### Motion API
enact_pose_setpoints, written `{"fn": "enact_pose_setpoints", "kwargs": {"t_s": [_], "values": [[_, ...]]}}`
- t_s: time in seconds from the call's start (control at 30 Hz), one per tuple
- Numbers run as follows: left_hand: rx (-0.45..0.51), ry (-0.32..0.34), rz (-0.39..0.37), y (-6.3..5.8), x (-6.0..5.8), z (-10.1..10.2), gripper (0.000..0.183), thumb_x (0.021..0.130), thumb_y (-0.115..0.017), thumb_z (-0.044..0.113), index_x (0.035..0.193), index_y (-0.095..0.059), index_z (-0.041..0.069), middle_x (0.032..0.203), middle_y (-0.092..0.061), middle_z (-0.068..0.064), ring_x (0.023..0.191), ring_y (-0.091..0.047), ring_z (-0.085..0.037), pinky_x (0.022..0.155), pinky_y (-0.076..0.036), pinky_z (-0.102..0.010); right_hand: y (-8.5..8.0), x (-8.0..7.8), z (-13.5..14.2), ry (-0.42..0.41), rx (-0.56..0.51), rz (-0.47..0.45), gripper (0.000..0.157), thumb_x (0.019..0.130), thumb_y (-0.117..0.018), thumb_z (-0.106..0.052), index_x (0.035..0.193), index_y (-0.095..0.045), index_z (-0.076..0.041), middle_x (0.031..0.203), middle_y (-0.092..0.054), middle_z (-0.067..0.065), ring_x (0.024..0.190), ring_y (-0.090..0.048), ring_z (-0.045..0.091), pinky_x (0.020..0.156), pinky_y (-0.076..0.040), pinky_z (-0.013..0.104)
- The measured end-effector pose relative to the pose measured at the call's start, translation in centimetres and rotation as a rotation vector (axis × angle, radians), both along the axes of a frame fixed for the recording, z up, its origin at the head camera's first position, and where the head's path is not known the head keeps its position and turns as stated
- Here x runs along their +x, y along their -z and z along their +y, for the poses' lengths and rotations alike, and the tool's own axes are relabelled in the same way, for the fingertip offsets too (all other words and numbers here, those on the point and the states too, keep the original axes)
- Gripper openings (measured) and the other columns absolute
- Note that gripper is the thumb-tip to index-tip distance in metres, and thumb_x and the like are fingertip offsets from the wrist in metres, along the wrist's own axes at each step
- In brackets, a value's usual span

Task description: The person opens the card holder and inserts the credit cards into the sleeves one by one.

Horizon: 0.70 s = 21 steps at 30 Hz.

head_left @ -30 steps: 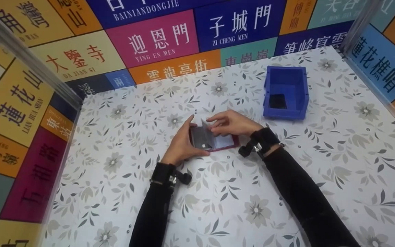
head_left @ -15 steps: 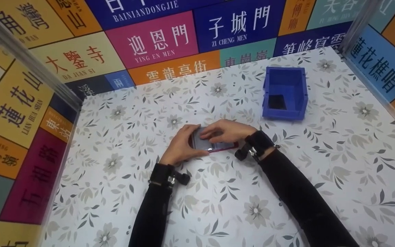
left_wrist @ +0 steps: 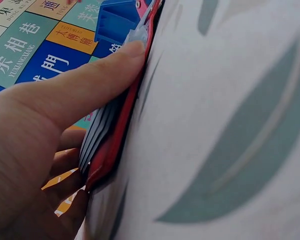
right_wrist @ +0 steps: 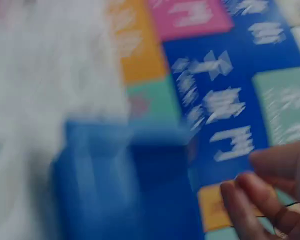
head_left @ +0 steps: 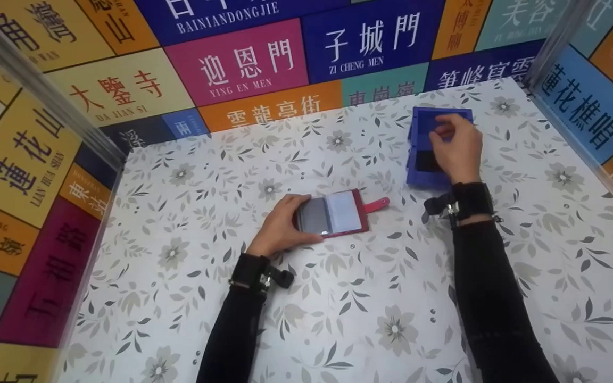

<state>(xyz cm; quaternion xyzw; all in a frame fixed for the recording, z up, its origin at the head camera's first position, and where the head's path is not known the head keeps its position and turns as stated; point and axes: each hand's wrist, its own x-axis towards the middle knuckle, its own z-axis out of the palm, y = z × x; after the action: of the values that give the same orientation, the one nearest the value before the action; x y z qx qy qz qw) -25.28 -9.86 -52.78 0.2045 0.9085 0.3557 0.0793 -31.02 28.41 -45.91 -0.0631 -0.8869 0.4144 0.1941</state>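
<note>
A red card holder (head_left: 363,211) lies spread flat on the table in the head view, its clear card sleeves (head_left: 342,211) showing and its snap strap (head_left: 377,205) pointing right. My left hand (head_left: 281,225) grips its left end, thumb along the near edge and fingers at the far one. In the left wrist view that thumb presses against the red cover (left_wrist: 121,137) beside a stack of sleeves. Over the blue bin (head_left: 419,127) hovers my right hand (head_left: 460,149), fingers loosely bent and nothing seen between them. A flat black piece (head_left: 427,161) in the bin is partly hidden by this hand.
The table (head_left: 264,340) has a white cover printed with leaves and flowers. Colourful lettered panels (head_left: 253,58) rise behind it and on both sides. The bin stands near the far right of the table.
My right hand has left the card holder's sleeves and moved right and away to the bin. The sleeves now lie flat, while my left hand stays on the holder.
</note>
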Motion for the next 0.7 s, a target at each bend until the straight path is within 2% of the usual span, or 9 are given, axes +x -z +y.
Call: {"fn": "enact_pose_setpoints", "kwargs": {"t_s": [0.07, 0.13, 0.2, 0.3, 0.43, 0.57, 0.7], "values": [[-0.005, -0.003, -0.002, -0.1, 0.0, -0.1, 0.104, 0.068, -0.096, 0.048, 0.155, -0.048, 0.016, 0.145, -0.053, -0.004, 0.128, -0.053, -0.022, 0.111, -0.044, -0.041, 1.4, -0.4, 0.5, 0.040, 0.094, -0.088, 0.039, 0.095, -0.059, -0.003, 0.133, -0.066, 0.001, 0.124, -0.068, 0.027, 0.118, -0.062, 0.043, 0.104, -0.047, 0.052], [-0.001, -0.004, -0.004, -0.1, 0.0, -0.1, 0.105, 0.068, -0.096, 0.048, 0.155, -0.048, 0.016, 0.146, -0.053, -0.005, 0.129, -0.053, -0.023, 0.112, -0.044, -0.041, 2.5, -0.6, 0.4, 0.014, 0.172, -0.188, 0.045, 0.092, -0.057, -0.002, 0.137, -0.061, 0.005, 0.132, -0.062, 0.033, 0.125, -0.056, 0.052, 0.108, -0.042, 0.062], [0.003, -0.001, -0.010, -0.1, 0.0, -0.1, 0.105, 0.068, -0.096, 0.049, 0.155, -0.048, 0.016, 0.146, -0.052, -0.005, 0.129, -0.052, -0.023, 0.112, -0.044, -0.041, 3.0, -0.8, 0.1, 0.008, 0.216, -0.253, 0.050, 0.090, -0.059, -0.003, 0.139, -0.059, 0.007, 0.136, -0.059, 0.036, 0.127, -0.053, 0.056, 0.108, -0.041, 0.065], [0.003, 0.000, -0.023, -0.1, 0.2, 0.0, 0.105, 0.068, -0.096, 0.049, 0.156, -0.047, 0.017, 0.148, -0.051, -0.005, 0.131, -0.052, -0.023, 0.112, -0.044, -0.041, 3.6, -0.6, -0.2, 0.058, 0.238, -0.321, 0.055, 0.085, -0.066, -0.004, 0.139, -0.059, 0.008, 0.135, -0.059, 0.037, 0.125, -0.054, 0.056, 0.106, -0.043, 0.066], [-0.001, -0.009, -0.030, -0.1, 0.3, -0.1, 0.105, 0.068, -0.096, 0.048, 0.156, -0.047, 0.018, 0.149, -0.051, -0.004, 0.131, -0.051, -0.022, 0.112, -0.044, -0.041, 3.7, -0.7, -0.5, 0.116, 0.255, -0.378, 0.064, 0.083, -0.067, -0.002, 0.146, -0.055, 0.000, 0.140, -0.058, 0.033, 0.126, -0.055, 0.054, 0.103, -0.045, 0.066], [0.005, -0.003, -0.028, -0.1, 0.2, -0.2, 0.104, 0.069, -0.095, 0.048, 0.156, -0.047, 0.018, 0.148, -0.051, -0.004, 0.131, -0.051, -0.022, 0.112, -0.044, -0.041, 3.4, -0.8, -0.4, 0.125, 0.283, -0.396, 0.078, 0.083, -0.066, -0.005, 0.157, -0.043, -0.009, 0.146, -0.054, 0.031, 0.128, -0.054, 0.054, 0.102, -0.044, 0.068], [0.003, 0.015, -0.014, -0.1, 0.0, -0.3, 0.103, 0.070, -0.094, 0.050, 0.156, -0.047, 0.018, 0.148, -0.051, -0.004, 0.132, -0.051, -0.022, 0.112, -0.044, -0.042, 3.2, -0.9, -0.2, 0.099, 0.335, -0.393, 0.082, 0.082, -0.067, -0.007, 0.159, -0.038, -0.007, 0.144, -0.054, 0.033, 0.126, -0.054, 0.057, 0.103, -0.043, 0.069]]}}
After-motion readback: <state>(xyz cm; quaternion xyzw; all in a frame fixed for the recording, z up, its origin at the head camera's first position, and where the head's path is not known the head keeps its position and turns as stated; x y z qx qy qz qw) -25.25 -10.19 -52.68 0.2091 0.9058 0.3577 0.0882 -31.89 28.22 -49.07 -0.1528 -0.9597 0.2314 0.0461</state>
